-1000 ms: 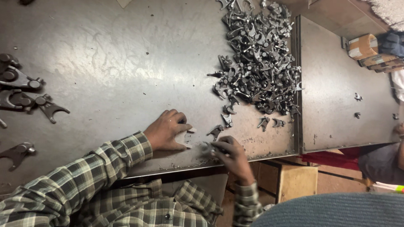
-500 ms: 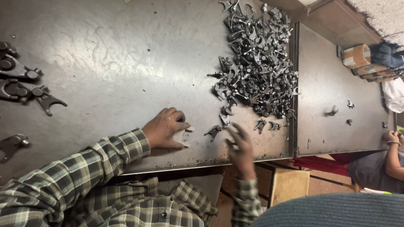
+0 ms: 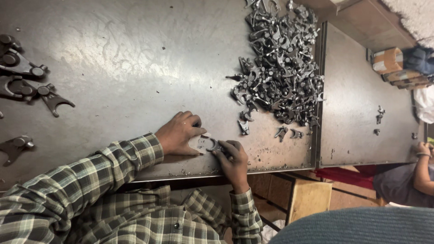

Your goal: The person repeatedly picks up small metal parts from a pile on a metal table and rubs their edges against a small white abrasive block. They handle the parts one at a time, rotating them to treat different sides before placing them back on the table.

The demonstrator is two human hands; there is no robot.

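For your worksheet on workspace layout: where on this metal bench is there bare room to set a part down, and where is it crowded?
Free: the wide bare sheet between the dark forked parts at the far left and the pile of small grey parts; also the second sheet beyond the seam, holding a few strays. Crowded: the pile itself, and the front edge where the left hand and right hand meet over a small part.

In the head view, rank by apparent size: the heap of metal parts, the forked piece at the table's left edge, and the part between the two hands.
1. Heap of metal parts.
2. Forked piece at the table's left edge.
3. Small curved part between the left hand and right hand, partly hidden.
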